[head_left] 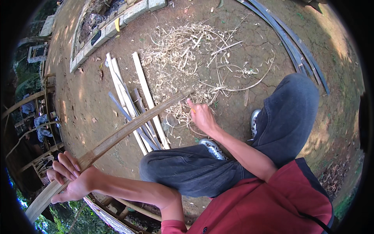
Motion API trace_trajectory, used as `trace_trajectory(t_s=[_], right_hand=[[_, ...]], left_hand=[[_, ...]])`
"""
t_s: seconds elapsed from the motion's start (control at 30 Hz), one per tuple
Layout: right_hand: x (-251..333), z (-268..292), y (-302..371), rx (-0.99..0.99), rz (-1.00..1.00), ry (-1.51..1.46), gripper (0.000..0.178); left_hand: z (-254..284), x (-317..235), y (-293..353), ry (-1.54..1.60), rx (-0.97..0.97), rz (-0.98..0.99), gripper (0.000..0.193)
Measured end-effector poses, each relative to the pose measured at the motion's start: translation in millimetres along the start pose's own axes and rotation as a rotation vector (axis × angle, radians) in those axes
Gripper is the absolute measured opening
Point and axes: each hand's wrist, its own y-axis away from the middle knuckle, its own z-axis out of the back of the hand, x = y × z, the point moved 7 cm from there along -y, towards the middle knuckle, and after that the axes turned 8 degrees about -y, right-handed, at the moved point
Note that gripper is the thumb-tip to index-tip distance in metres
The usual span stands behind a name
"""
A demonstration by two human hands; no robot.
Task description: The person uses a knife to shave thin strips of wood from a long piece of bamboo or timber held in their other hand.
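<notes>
A long split bamboo strip [128, 128] runs slantwise from the lower left up to the middle, with a joint ring partway along. My left hand [72, 177] is closed round its near part, fingers over the top and thumb below. Beside the strip's far end is my right hand [203, 118], its fingers curled and the index fingertip close to the bamboo. A small orange bit shows at those fingers; the rest of whatever they hold is hidden. Pale curled shavings [175, 66] lie heaped on the ground beyond the strip's far end.
Several pale split strips [150, 97] lie on the ground under the held bamboo. Long dark strips [290, 39] curve along the upper right. A block border [128, 17] with a dark phone-like object [96, 38] stands at the upper left. My bent knees [292, 101] are close by.
</notes>
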Motion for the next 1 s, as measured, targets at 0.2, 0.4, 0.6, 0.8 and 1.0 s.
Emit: trace_trajectory(t_s=[0.2,0.4,0.6,0.8,1.0], right_hand=[[12,9,-2,0.035,-0.012,-0.18,0.042],[-31,0,-19,-0.083,0.023,-0.004,0.03],[-3,-6,2,-0.017,0.035,-0.064,0.035],[-33,-13,-10,0.035,-0.066,0.121,0.036],[-22,-14,-4,-0.18,0.158,0.117,0.039]], left_hand=[[-6,-2,4,0.02,0.036,-0.014,0.066],[-23,-10,9,-0.077,-0.052,-0.038,0.065],[-23,-18,18,-0.205,-0.154,-0.092,0.065],[-19,-9,12,-0.131,-0.101,-0.078,0.064],[-23,-17,16,-0.252,-0.192,-0.097,0.064]])
